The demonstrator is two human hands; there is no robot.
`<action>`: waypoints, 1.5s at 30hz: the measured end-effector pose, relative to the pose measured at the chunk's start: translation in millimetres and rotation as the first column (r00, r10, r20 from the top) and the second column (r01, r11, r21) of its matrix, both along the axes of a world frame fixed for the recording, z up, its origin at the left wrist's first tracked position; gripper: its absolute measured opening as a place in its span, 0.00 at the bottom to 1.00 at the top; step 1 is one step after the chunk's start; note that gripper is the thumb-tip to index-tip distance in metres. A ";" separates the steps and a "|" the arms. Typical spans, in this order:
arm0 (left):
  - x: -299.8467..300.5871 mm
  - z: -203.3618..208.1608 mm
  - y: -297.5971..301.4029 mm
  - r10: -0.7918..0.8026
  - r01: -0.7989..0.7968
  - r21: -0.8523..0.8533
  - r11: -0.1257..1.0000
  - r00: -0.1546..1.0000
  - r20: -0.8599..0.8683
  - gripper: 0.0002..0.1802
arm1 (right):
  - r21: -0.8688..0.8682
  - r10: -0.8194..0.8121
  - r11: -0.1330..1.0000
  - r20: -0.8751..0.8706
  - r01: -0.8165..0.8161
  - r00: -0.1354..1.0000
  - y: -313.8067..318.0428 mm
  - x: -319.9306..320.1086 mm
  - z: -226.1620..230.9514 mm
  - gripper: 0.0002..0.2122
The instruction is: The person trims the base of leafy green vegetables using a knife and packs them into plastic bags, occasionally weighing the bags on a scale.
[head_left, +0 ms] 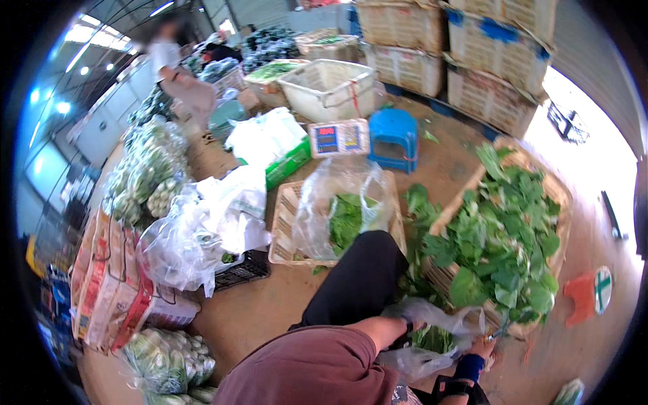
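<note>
Down at the lower right, a clear plastic bag point(466, 320) with green leaves point(432, 339) inside lies between my arms. My left hand point(419, 325) is at its left side, just past a black wristband, with the fingers hidden by the plastic. On the bag's right side, my right hand point(482, 347) is closed, below a blue wristband. A small, thin, shiny object shows at its fingertips, too small to name. Just above it stands a slatted crate point(565, 196) heaped with leafy greens point(506, 236).
Ahead, a shallow crate point(283, 223) holds an open clear bag point(314, 216) of greens before a scale point(339, 138). A blue stool point(393, 128) and white tub point(331, 88) stand behind. Bagged vegetables point(158, 169) line the left, where a person point(182, 81) stands. An orange stool point(578, 297) is right.
</note>
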State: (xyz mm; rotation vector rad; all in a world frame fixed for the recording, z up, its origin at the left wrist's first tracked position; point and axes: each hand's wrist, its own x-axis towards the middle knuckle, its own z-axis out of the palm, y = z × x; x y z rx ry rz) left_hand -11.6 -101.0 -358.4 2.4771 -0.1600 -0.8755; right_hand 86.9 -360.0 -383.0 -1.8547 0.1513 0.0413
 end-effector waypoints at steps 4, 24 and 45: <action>-23.2 21.0 10.8 0.027 -0.023 -0.054 0.998 0.998 0.065 0.40 | 0.083 -0.054 0.995 0.010 0.053 0.998 -23.0 14.3 -70.5 0.20; -64.8 24.1 -11.3 -0.051 0.134 -0.294 0.947 0.961 0.273 0.32 | -0.756 0.746 0.210 -0.286 -0.620 0.601 51.6 -95.0 118.9 0.39; -46.9 155.5 -13.0 -0.092 0.246 -0.359 0.901 0.914 0.396 0.44 | -0.739 -0.125 0.662 0.055 0.125 0.991 -13.3 -73.1 74.0 0.13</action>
